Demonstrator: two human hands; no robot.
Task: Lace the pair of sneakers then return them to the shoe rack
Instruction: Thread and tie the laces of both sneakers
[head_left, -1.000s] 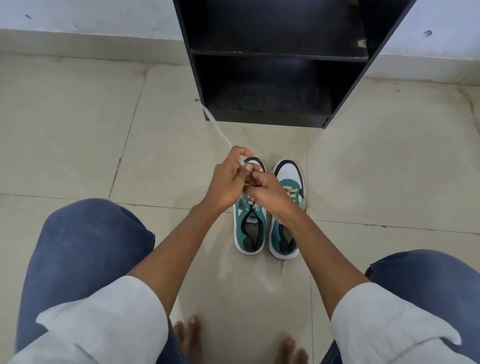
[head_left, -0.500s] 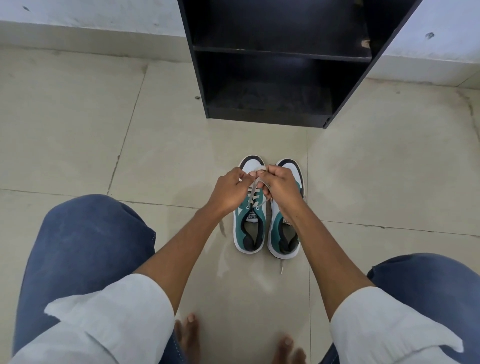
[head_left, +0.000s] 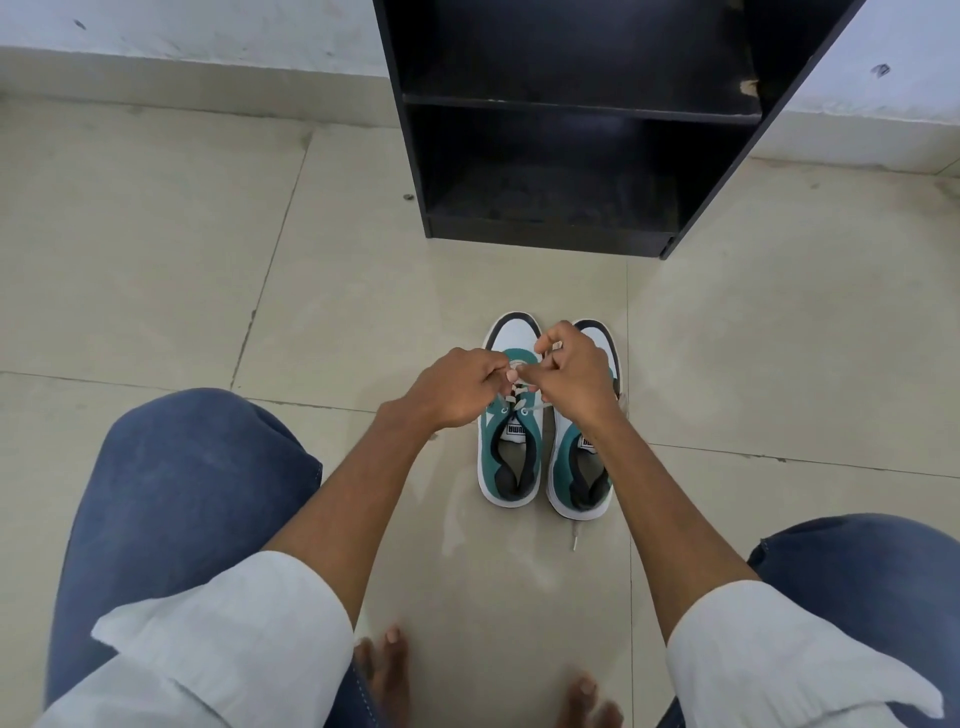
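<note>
Mid-frame: my left hand (head_left: 457, 387) and right hand (head_left: 574, 376) both pinching white lace (head_left: 519, 402) over left sneaker (head_left: 509, 441).

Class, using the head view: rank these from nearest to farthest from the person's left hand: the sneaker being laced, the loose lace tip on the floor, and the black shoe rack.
From the left hand:
1. Sneaker being laced, directly under the fingers, left of the pair.
2. Loose lace tip, on the floor behind the other sneaker's heel.
3. Black shoe rack, farthest, against the wall ahead.
</note>
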